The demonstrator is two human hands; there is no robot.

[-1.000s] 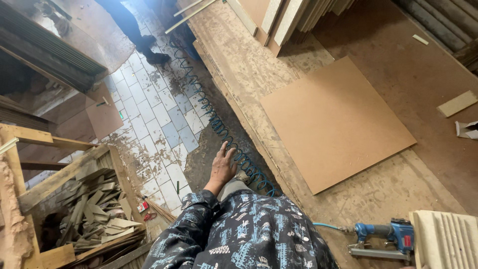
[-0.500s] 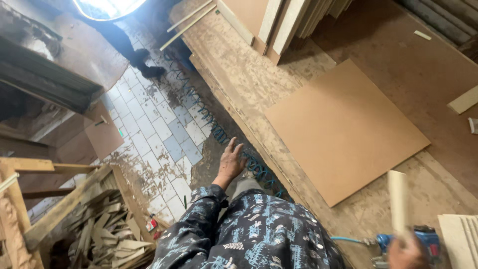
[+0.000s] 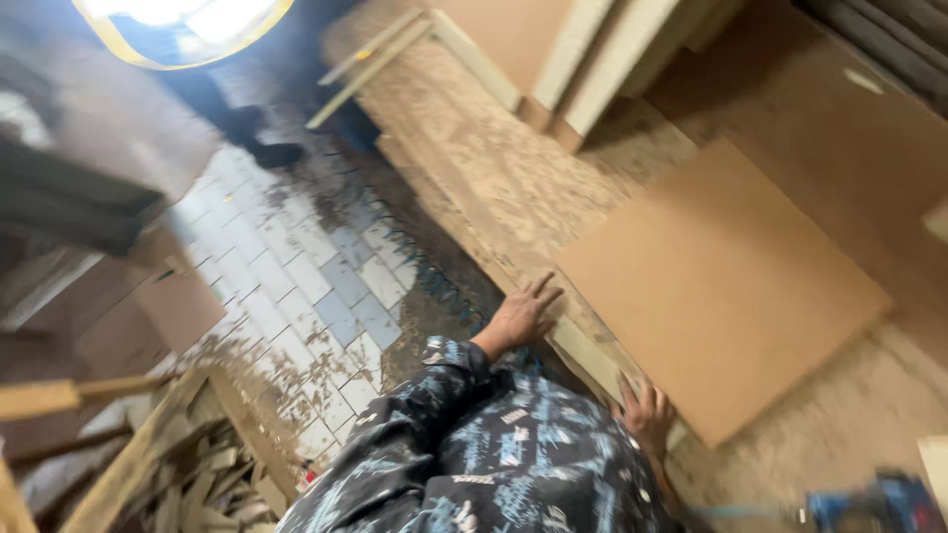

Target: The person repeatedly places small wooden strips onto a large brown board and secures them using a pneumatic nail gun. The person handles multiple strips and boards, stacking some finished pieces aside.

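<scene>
The left hand [image 3: 521, 316] lies spread flat on the workbench edge [image 3: 583, 347], and the right hand [image 3: 647, 413], fingers open, touches the near corner of the brown board [image 3: 721, 286]. With only fingertips on it, the board could slide off that edge, toward the blue nail gun [image 3: 874, 503] near its corner.

A woodworking shop: a sawdust-strewn counter [image 3: 513, 168] carries a flat brown board [image 3: 721, 286], more boards and battens [image 3: 583, 59] lean at the far side, offcuts [image 3: 188, 474] pile up near left on the dusty tiled floor [image 3: 296, 286], and a blue power tool [image 3: 874, 503] lies near right.

Dim, motion-blurred — glaring lamp [image 3: 183, 25] top-left
</scene>
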